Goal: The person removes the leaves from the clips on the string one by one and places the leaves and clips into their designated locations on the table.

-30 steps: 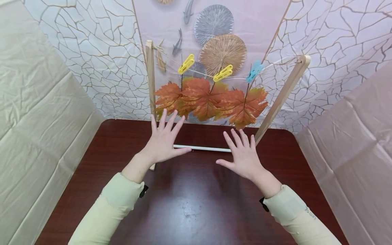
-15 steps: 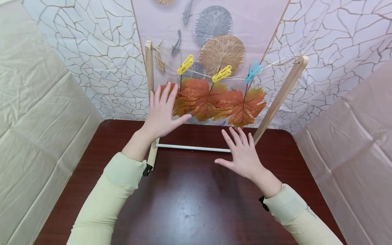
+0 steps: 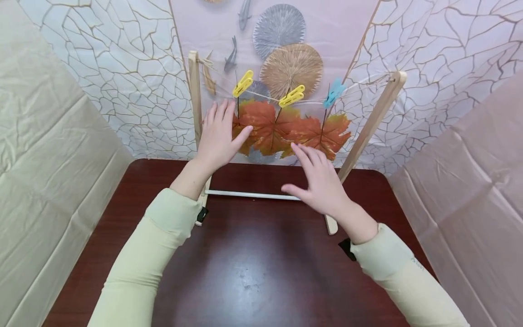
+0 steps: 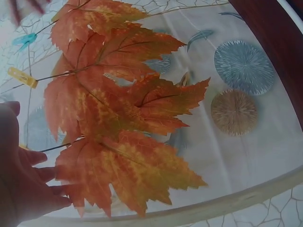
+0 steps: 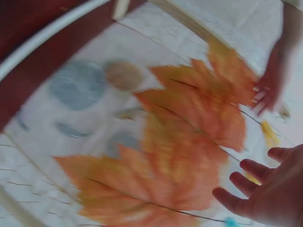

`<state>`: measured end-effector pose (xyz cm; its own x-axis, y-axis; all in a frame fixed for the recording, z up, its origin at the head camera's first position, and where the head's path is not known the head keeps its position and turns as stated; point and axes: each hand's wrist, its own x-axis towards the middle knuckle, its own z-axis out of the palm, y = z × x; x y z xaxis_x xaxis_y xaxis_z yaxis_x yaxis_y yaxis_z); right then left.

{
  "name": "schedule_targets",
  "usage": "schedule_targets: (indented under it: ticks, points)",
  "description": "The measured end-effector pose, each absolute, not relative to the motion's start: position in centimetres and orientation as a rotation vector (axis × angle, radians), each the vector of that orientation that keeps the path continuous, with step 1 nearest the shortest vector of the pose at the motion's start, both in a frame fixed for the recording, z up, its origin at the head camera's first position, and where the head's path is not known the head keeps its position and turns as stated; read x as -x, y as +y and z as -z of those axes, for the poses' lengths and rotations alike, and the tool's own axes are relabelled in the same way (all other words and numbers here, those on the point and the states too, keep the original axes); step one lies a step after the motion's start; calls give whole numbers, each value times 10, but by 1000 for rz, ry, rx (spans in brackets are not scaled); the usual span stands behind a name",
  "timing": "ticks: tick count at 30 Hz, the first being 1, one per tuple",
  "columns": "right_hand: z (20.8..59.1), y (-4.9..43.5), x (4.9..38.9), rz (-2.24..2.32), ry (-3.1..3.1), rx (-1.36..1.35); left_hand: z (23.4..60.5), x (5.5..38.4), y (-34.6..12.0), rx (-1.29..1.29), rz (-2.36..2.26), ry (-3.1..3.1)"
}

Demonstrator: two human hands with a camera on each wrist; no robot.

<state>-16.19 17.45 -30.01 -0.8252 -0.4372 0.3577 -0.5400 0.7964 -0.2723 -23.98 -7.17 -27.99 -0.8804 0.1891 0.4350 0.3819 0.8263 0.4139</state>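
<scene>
Three orange-red maple leaves hang by their stems from a string. A yellow clothespin (image 3: 243, 83) pins the left leaf (image 4: 128, 172), another yellow clothespin (image 3: 292, 96) the middle leaf (image 3: 267, 127), and a blue clothespin (image 3: 334, 92) the right leaf (image 3: 324, 134). My left hand (image 3: 220, 136) is raised before the left leaf, thumb spread from extended fingers; in the left wrist view its fingertips overlap that leaf's edge, and contact cannot be told. Lower, my right hand (image 3: 323, 181) hovers in front of the right leaf, fingers extended, holding nothing.
A wooden stand carries the string between its left post (image 3: 194, 95) and right post (image 3: 373, 122). A white rod (image 3: 253, 195) joins the posts low down, above the dark red table (image 3: 249, 259). Patterned cloth (image 3: 130, 68) hangs behind, with pale cloth (image 3: 53, 181) along the sides.
My left hand has risen from near the rod to the left leaf. My right hand has moved up towards the right leaf, its fingers now closer together. The leaves still hang pinned.
</scene>
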Motion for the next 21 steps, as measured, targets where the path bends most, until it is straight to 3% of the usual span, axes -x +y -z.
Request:
schedule_targets:
  ticks: [11, 21]
  points:
    - [210, 125, 204, -1310, -2621, -673, 280, 256, -60, 295, 971, -2487]
    - [177, 84, 245, -1512, -2742, -477, 280, 262, -53, 158, 1170, -2308]
